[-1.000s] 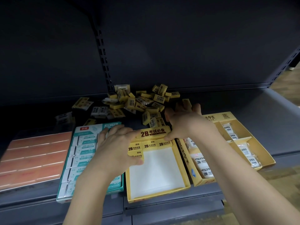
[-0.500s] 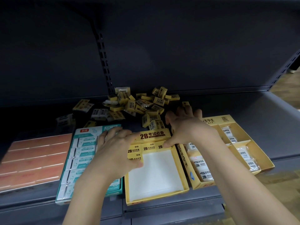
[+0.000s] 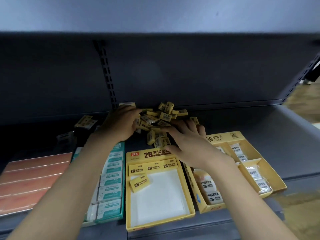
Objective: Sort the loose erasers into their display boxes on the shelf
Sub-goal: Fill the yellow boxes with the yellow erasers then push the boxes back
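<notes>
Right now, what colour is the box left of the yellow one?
Teal green box, white-labelled erasers inside; head view.

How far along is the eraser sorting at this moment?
Early. Done: the middle yellow box holds four yellow erasers, three in a row and one tilted below; most of its white floor is bare. In hand: left hand and right hand are at the loose pile; whether either grips an eraser cannot be told. Left: nearly the whole pile, plus strays behind the teal box.
</notes>
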Demonstrator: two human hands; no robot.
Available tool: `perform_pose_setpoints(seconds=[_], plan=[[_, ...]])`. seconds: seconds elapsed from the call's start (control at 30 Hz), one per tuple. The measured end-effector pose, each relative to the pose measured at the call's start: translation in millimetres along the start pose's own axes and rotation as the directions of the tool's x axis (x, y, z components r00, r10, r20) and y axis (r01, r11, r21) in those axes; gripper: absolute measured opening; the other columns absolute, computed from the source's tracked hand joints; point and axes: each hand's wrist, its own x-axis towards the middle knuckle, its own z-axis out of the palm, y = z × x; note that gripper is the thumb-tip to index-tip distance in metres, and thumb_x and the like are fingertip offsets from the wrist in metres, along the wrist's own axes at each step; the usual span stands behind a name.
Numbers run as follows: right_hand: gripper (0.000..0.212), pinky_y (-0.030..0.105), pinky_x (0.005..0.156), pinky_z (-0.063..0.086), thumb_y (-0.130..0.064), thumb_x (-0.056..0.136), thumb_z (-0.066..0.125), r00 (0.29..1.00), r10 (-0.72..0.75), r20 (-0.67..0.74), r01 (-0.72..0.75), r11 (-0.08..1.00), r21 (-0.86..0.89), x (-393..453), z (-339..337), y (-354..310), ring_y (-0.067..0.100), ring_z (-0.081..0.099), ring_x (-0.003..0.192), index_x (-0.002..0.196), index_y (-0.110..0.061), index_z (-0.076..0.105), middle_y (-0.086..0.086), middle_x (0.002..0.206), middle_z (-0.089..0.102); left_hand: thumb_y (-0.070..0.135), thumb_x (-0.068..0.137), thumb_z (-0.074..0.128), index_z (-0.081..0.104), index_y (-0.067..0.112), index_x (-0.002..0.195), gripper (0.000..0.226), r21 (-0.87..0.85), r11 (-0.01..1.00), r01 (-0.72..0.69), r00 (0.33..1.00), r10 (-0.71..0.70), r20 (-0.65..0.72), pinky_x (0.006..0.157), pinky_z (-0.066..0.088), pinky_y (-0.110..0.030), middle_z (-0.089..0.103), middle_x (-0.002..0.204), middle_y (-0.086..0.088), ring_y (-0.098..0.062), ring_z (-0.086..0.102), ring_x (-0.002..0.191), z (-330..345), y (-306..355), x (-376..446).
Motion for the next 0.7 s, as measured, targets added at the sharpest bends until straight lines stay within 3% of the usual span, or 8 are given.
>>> perform_pose_setpoints(seconds=[0.2, 0.3, 0.37, 0.57, 0.7], plan=[[0.047, 0.047, 0.105, 0.016, -0.033, 0.096, 0.046, 0.989, -0.068, -0.133, 0.059, 0.996, -0.066, -2, 1, 12, 0.027, 0.015, 0.137, 0.141, -0.034, 0.036, -0.003, 0.151, 0.026, -0.002, 0.086, 0.052, 0.029, 0.024, 0.144, 0.068, 0.274, 0.952, -0.135, 0.991, 0.123, 0.061, 0.110, 0.018, -0.038, 0.030, 0.150, 0.001, -0.019, 0.024, 0.137, 6, -14, 36], [0.043, 0.047, 0.106, 0.015, -0.029, 0.097, 0.045, 0.979, -0.077, -0.191, 0.069, 0.996, -0.050, 7, -3, 18, 0.027, 0.014, 0.139, 0.140, -0.031, 0.040, -0.003, 0.151, 0.029, 0.008, 0.092, 0.049, 0.029, 0.030, 0.144, 0.060, 0.353, 0.908, -0.226, 0.972, 0.187, 0.143, 0.110, 0.016, -0.039, 0.024, 0.153, 0.004, -0.019, 0.019, 0.139, 11, -17, 42], [0.045, 0.041, 0.105, 0.013, -0.029, 0.096, 0.043, 0.977, -0.085, -0.196, 0.072, 0.995, -0.074, 17, -7, 24, 0.022, 0.010, 0.139, 0.140, -0.033, 0.037, -0.007, 0.152, 0.023, 0.020, 0.095, 0.046, 0.035, 0.034, 0.140, 0.049, 0.373, 0.887, -0.274, 0.958, 0.220, 0.182, 0.109, 0.018, -0.037, 0.031, 0.150, 0.006, -0.020, 0.024, 0.138, 15, -18, 43], [0.055, 0.037, 0.113, 0.007, -0.018, 0.092, 0.050, 0.968, -0.198, -0.153, 0.173, 0.972, -0.162, 50, -8, 50, 0.019, 0.005, 0.143, 0.142, -0.031, 0.034, -0.005, 0.156, 0.015, 0.029, 0.095, 0.045, 0.041, 0.032, 0.138, 0.043, 0.405, 0.875, -0.265, 0.962, 0.213, 0.168, 0.106, 0.017, -0.029, 0.043, 0.142, 0.006, -0.017, 0.031, 0.134, 13, -12, 37], [0.069, 0.039, 0.115, 0.007, -0.010, 0.088, 0.054, 0.963, -0.265, -0.056, 0.232, 0.913, -0.335, 76, -5, 69, 0.021, 0.000, 0.145, 0.147, -0.029, 0.025, -0.001, 0.158, 0.007, 0.016, 0.092, 0.046, 0.046, 0.020, 0.133, 0.041, 0.492, 0.851, -0.185, 0.983, 0.150, 0.110, 0.100, 0.026, -0.031, 0.041, 0.139, 0.001, -0.019, 0.030, 0.130, 11, -16, 28]])
